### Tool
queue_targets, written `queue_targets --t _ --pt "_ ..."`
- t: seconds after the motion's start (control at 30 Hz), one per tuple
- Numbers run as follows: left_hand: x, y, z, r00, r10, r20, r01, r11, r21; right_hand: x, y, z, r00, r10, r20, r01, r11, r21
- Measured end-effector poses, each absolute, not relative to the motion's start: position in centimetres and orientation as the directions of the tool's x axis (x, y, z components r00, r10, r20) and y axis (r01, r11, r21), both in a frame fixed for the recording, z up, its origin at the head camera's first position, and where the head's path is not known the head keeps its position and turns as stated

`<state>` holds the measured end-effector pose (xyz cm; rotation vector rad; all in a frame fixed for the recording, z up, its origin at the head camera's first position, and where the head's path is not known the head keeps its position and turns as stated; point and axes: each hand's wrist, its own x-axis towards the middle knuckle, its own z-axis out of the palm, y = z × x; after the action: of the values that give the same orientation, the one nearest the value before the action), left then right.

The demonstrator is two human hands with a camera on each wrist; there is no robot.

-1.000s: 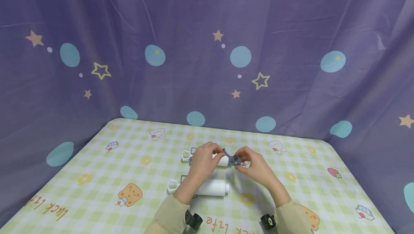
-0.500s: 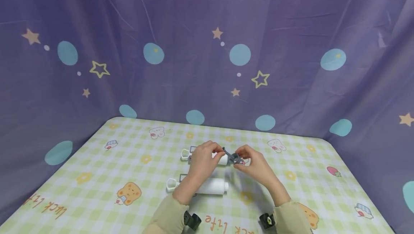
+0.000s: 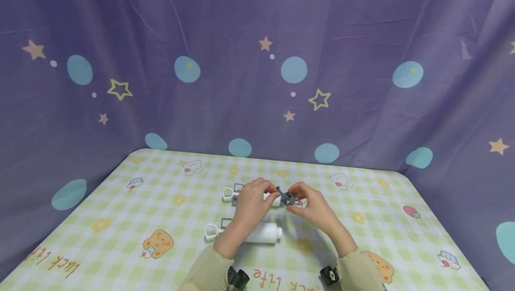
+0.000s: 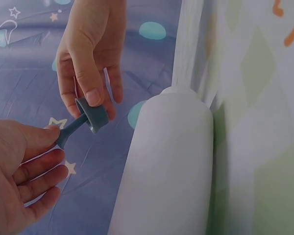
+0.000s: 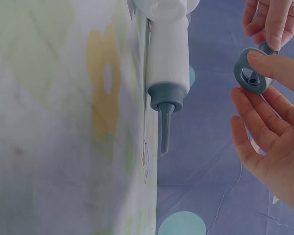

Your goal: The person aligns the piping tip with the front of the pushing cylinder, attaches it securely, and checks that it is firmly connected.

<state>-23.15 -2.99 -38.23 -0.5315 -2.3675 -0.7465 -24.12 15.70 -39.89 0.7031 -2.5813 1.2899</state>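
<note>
Left hand [image 4: 14,169]: fingers pinch the grey nozzle [image 4: 74,127] by one end; right hand [image 5: 279,127]: fingers pinch the grey ring [image 5: 241,73]; both parts are above the surface [image 3: 132,219]; we judge them light, stiff, perhaps slippery; we'd grip rim and shaft.

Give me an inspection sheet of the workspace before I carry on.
Surface: checked tablecloth with printed figures.
Job's things: far white tube, lying, grey nozzle fitted; near white tube, lying, no nozzle on it; grey stem and grey ring, whether joined cannot tell.
Clutter: nothing seen.
Hands: left hand pinches the stem; right hand pinches the ring.
Cables: nothing seen.
Surroundings: purple curtain with stars.
</note>
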Motion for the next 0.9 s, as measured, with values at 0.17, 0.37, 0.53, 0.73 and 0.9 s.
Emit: queue_targets --t 0.17,0.37,0.53,0.73,0.9 --pt "-22.98 -2.90 -38.47 -0.735 0.212 0.644 0.544 0.751 0.374 -23.90 15.60 -39.86 -0.874 -0.340 0.348 -0.483 0.519 -0.705" --pt "-22.95 -2.75 -38.51 -0.731 0.232 0.642 0.555 0.750 0.361 -23.94 15.49 -39.77 -0.869 -0.345 0.354 -0.492 0.525 -0.695" --pt "-22.91 -2.61 -38.42 -0.731 0.240 0.639 0.558 0.750 0.356 -24.11 15.45 -39.75 -0.866 -0.342 0.364 -0.498 0.529 -0.688" --pt "-22.68 -2.36 -38.40 -0.733 0.266 0.626 0.565 0.750 0.344 -24.04 15.64 -39.82 -0.866 -0.336 0.370 -0.498 0.523 -0.692" --pt "-22.60 -2.26 -38.56 -0.735 0.272 0.621 0.568 0.747 0.345 -24.05 15.73 -39.87 -0.869 -0.333 0.366 -0.493 0.524 -0.695"
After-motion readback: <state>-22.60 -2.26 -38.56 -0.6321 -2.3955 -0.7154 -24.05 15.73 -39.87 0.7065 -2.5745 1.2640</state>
